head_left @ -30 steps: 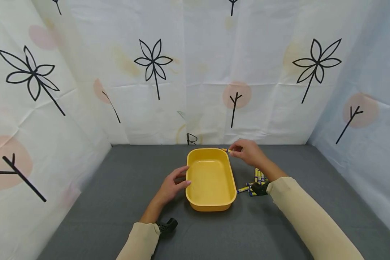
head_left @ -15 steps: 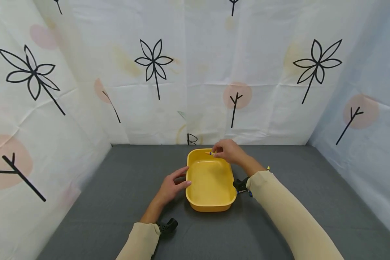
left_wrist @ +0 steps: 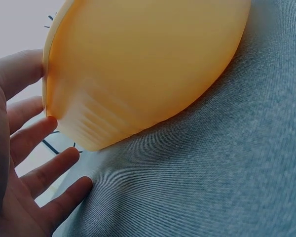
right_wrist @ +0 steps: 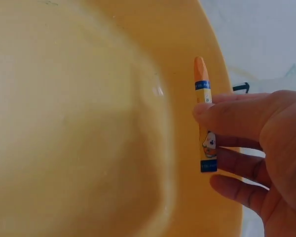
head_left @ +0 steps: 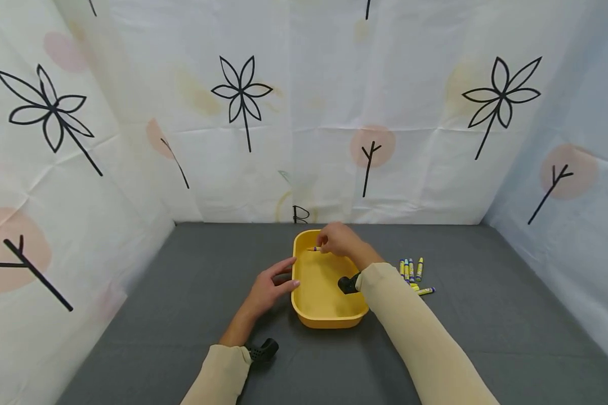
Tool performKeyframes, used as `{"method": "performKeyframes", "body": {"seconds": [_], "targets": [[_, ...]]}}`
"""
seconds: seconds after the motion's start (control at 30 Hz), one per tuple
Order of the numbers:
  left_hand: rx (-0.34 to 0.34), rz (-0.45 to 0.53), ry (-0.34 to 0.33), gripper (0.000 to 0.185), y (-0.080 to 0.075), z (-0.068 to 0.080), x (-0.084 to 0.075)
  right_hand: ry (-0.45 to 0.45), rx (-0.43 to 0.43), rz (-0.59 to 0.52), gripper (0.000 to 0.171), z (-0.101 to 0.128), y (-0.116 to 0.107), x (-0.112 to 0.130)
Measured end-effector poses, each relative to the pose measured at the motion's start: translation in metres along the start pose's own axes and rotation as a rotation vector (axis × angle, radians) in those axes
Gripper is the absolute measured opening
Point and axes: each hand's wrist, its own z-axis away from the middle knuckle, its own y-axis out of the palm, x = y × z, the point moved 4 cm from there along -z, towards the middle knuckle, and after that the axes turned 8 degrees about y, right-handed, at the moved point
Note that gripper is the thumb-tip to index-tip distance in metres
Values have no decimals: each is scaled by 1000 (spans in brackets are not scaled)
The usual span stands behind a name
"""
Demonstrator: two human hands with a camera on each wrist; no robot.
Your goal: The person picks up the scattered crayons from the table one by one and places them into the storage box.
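Observation:
A yellow plastic tray (head_left: 316,289) with a raised rim sits on the dark grey cloth. My left hand (head_left: 266,292) touches its left rim; in the left wrist view that hand's fingers are spread, some of them beside the tray wall. Over the far part of the tray, my right hand (head_left: 340,239) pinches an orange oil crayon (right_wrist: 205,140) between thumb and fingers. The crayon has a pale yellow wrapper with blue bands, and its orange tip points away from the hand. The tray floor looks bare where it shows; the right forearm covers part of its right side.
Several yellow-wrapped crayons (head_left: 411,271) lie in a loose group right of the tray, partly hidden by the right sleeve (head_left: 405,315). A white patterned cloth (head_left: 324,112) rises behind the table and along both sides.
My right hand has carried the crayon leftward from beyond the tray's far right corner to above its inside. My left hand has stayed at the rim. More of the loose crayons show now.

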Motion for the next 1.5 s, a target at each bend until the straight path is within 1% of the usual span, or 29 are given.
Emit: {"method": "performKeyframes", "body": {"seconds": [0.1,0.23,0.3,0.37,0.47,0.53,0.67,0.73,0.83,0.9,1.0,1.03,1.17,1.27,1.37,1.5], "targets": [[1,4,14,57,0,1,-5,24,11,28,5,-5,6,1],[2,8,23,58,1,0,-4,63,24,38,12,-10,15,-2],[-11,9,30,59,1,-2,8,87,26,21,17,-11,21,-4],[-28,1,36,59,1,-3,20,97,17,40,21,-12,26,-4],[-58,-9,45,60,1,-4,36,86,-23,100,22,-15,32,-2],[-63,-17,49,60,1,-3,37,76,-52,149,24,-15,35,1],[-63,-17,54,59,2,-3,37,70,-102,192,32,-16,37,1],[-63,-16,44,59,2,-2,37,69,-115,218,33,-17,38,0],[-60,-7,40,59,2,-3,38,67,-122,224,28,-18,37,-1],[-63,0,43,58,2,-3,38,69,-126,220,22,-19,35,-1],[-67,3,45,58,1,-3,40,68,-131,196,7,-16,28,0],[-67,-2,42,58,1,-4,40,68,-135,185,7,-14,24,-1],[-65,-19,31,58,1,-4,40,40,-164,93,21,-4,8,0],[-67,-17,27,59,0,-4,40,9,-182,-29,26,5,-5,-3],[-66,-13,23,59,0,-4,41,-5,-189,-129,27,15,-17,-10],[-58,-14,19,59,1,-4,39,1,-201,-207,26,30,-32,-30]]}}
